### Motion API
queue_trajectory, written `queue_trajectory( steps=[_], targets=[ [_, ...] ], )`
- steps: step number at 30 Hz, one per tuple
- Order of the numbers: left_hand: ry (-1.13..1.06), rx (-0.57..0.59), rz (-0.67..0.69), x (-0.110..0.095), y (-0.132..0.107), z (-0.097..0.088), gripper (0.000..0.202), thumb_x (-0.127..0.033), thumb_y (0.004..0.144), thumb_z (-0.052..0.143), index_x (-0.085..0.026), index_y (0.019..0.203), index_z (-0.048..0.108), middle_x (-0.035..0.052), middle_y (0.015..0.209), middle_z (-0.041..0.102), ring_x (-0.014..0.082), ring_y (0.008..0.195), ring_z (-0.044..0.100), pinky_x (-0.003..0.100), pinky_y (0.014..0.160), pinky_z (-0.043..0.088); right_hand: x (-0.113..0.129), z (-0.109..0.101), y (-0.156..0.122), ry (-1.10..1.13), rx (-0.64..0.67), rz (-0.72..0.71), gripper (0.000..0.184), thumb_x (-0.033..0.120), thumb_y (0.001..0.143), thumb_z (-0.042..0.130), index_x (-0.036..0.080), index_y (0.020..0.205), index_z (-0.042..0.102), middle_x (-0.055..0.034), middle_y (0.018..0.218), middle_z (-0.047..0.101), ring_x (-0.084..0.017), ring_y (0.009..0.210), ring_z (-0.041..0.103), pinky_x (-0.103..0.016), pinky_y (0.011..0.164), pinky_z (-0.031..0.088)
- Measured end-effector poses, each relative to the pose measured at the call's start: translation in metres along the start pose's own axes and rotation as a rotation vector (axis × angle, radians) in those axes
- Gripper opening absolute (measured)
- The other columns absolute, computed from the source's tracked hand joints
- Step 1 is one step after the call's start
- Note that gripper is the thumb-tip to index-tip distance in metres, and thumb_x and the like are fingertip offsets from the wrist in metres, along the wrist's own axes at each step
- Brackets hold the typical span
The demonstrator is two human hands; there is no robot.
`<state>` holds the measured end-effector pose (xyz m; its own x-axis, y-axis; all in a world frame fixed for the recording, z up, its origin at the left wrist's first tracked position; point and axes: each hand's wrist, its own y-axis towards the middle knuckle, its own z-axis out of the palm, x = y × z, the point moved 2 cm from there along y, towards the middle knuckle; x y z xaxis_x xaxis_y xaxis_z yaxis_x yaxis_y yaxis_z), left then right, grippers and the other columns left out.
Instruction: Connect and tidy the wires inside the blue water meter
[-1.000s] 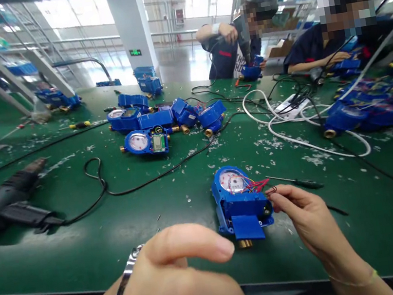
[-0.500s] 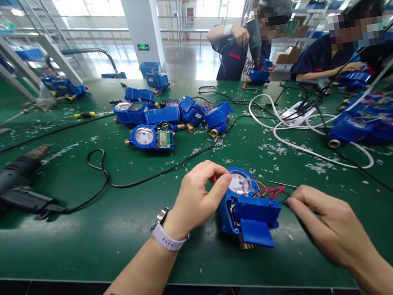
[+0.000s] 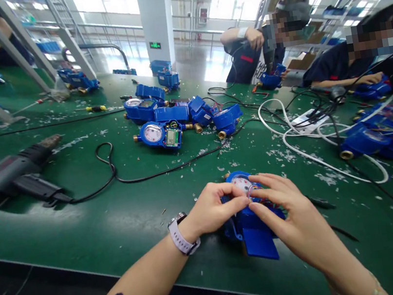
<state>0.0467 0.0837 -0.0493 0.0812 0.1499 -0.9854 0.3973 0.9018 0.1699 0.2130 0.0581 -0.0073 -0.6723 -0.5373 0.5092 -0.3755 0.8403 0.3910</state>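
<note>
A blue water meter (image 3: 260,242) with a round white dial and a hinged-looking blue flap lies on the green bench in front of me. My left hand (image 3: 215,207), a watch on its wrist, pinches thin coloured wires (image 3: 250,192) beside the dial between thumb and forefinger. Opposite it, my right hand (image 3: 290,210) has its thumb and fingertips closed about the same wires, covering much of the meter's right side. A dark slim tool handle (image 3: 321,203) rests on the bench just right of that hand, its other end hidden.
A heat gun (image 3: 16,174) lies at left with its black cord running across the bench (image 3: 93,222). Several blue meters (image 3: 158,136) cluster farther back, more (image 3: 383,137) at right by a white cable (image 3: 293,150). Co-workers sit opposite; a screwdriver (image 3: 95,109) lies beyond the heat gun.
My right hand has moved left from beside the meter onto the wires, leaving the slim tool on the bench. My left fingers have shifted from the dial's edge to the wires.
</note>
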Motion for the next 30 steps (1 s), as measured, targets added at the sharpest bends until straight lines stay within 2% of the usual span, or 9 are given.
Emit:
queue_trajectory(
  steps=[4,8,15,20,25,28,30],
  targets=[
    [0.024,-0.059,-0.024,0.003,-0.006,0.0,0.019,-0.028,0.082,0.062,-0.012,0.072,0.065,0.0004,0.066,0.06,0.0113,0.063,0.05,0.023,0.062,0.039,0.001,0.008,-0.002,0.085,-0.05,0.057,0.013,0.033,0.09,0.061,0.03,0.087,0.073,-0.0012,0.112,0.068,-0.026,0.114,0.053,-0.047,0.096,0.043],
    [0.105,-0.108,0.006,-0.001,-0.01,0.002,0.02,-0.028,0.083,0.061,-0.013,0.07,0.06,-0.0005,0.065,0.059,0.0109,0.062,0.05,0.022,0.061,0.038,0.001,0.008,-0.003,0.125,-0.063,0.103,0.015,0.033,0.088,0.062,0.03,0.084,0.075,-0.0027,0.11,0.069,-0.027,0.113,0.054,-0.048,0.096,0.045],
    [0.2,-0.083,0.091,-0.003,-0.011,0.003,0.02,-0.029,0.088,0.053,-0.017,0.072,0.052,-0.0019,0.065,0.052,0.0112,0.061,0.045,0.024,0.058,0.035,0.002,0.008,0.005,0.161,0.017,0.201,0.017,0.034,0.084,0.061,0.028,0.073,0.073,-0.004,0.109,0.069,-0.029,0.115,0.053,-0.05,0.099,0.041],
    [0.139,-0.039,0.07,-0.002,-0.01,0.004,0.017,-0.026,0.088,0.05,-0.017,0.074,0.049,-0.0024,0.067,0.05,0.011,0.062,0.044,0.024,0.06,0.036,0.0,0.009,0.005,0.173,0.036,0.255,0.021,0.036,0.083,0.058,0.025,0.067,0.066,-0.0067,0.111,0.068,-0.03,0.114,0.054,-0.05,0.098,0.04],
    [0.006,0.001,-0.018,0.0,-0.008,0.003,0.017,-0.029,0.087,0.051,-0.017,0.075,0.05,-0.0018,0.07,0.049,0.0119,0.065,0.044,0.024,0.062,0.037,-0.009,0.004,-0.006,0.191,0.028,0.319,0.022,0.041,0.084,0.057,0.024,0.072,0.066,-0.008,0.113,0.067,-0.031,0.111,0.055,-0.054,0.099,0.038],
    [-0.054,0.014,-0.01,0.001,-0.009,0.004,0.014,-0.027,0.086,0.052,-0.017,0.076,0.049,-0.0021,0.07,0.047,0.0113,0.064,0.042,0.024,0.062,0.036,-0.006,0.003,-0.007,0.136,-0.016,0.24,0.018,0.043,0.084,0.063,0.027,0.088,0.072,-0.0065,0.12,0.064,-0.031,0.12,0.049,-0.054,0.102,0.036],
    [-0.076,0.012,0.002,0.001,-0.009,0.005,0.013,-0.026,0.085,0.053,-0.017,0.077,0.049,-0.0021,0.071,0.047,0.0111,0.065,0.042,0.024,0.062,0.037,-0.002,0.004,-0.004,0.104,-0.018,0.183,0.017,0.043,0.083,0.066,0.03,0.091,0.074,-0.0051,0.121,0.064,-0.031,0.123,0.045,-0.054,0.101,0.037]
  ],
)
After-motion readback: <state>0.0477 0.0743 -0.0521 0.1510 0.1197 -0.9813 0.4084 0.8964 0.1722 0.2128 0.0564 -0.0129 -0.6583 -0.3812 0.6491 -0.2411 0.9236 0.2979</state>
